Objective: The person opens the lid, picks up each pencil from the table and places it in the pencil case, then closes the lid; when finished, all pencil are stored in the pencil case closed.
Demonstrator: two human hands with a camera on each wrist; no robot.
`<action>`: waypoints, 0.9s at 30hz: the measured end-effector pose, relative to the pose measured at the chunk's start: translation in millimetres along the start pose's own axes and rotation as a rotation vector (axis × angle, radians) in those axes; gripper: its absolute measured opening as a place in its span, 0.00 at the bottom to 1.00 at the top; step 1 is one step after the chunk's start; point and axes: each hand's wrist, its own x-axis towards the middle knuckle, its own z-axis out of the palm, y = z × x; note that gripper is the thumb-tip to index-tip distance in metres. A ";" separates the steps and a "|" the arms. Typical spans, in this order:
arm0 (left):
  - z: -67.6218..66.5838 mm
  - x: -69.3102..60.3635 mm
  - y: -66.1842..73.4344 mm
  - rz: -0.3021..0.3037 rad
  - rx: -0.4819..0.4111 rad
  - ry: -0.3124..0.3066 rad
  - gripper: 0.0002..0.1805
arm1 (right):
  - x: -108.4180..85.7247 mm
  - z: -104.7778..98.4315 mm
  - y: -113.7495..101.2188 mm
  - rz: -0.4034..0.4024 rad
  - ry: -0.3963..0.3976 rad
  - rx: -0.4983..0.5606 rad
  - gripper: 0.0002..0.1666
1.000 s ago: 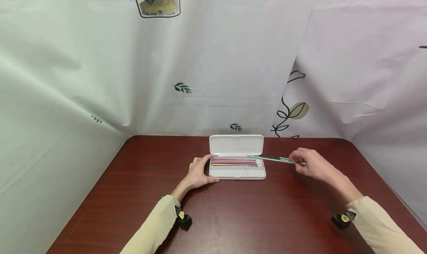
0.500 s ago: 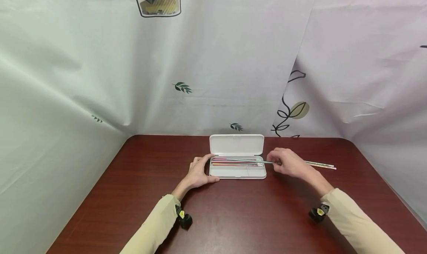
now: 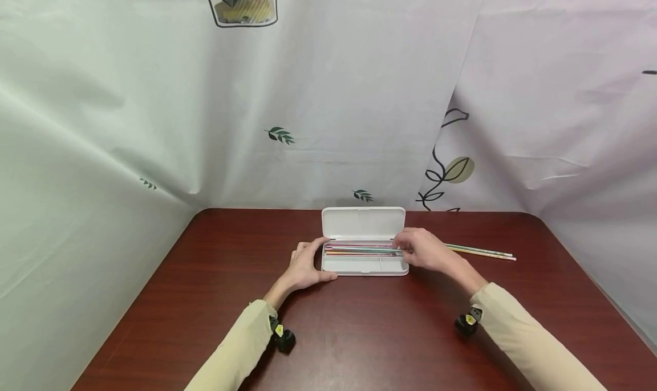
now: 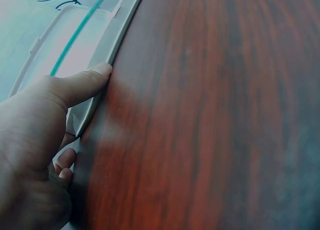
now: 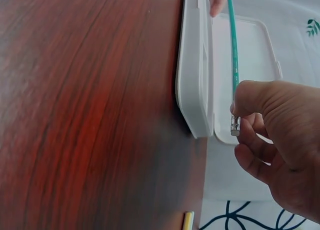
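A white pencil case (image 3: 354, 265) lies with its lid raised near the table's far edge. Several pencils (image 3: 359, 254) lie in its back compartment. My left hand (image 3: 306, 265) holds the case's left end, its thumb on the front edge and fingers around the back corner. Between the thumb and fingers of my right hand (image 3: 423, 250) a green pencil (image 5: 234, 50) is pinched near its eraser end. This pencil points left over the back compartment; in the left wrist view it (image 4: 75, 35) crosses in front of the lid.
Two pencils (image 3: 482, 252), greenish and yellowish, lie on the dark red wooden table (image 3: 359, 334) right of the case, partly behind my right arm. A pale printed cloth (image 3: 328, 94) hangs behind the table. The case's front compartments hold no pencils.
My right hand has moved left with the green pencil, from beside the case to over its right end. Two pencils on the table have come into view behind it. My left hand stays put.
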 end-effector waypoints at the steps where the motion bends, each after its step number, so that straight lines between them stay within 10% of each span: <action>1: 0.3 0.1 0.2 -0.001 0.000 0.000 0.49 | 1.1 1.0 -0.3 0.000 -0.003 0.003 0.13; 27: -2.9 -1.0 1.0 -0.004 -0.013 -0.006 0.49 | 19.1 20.8 -3.3 -0.005 0.000 -0.068 0.11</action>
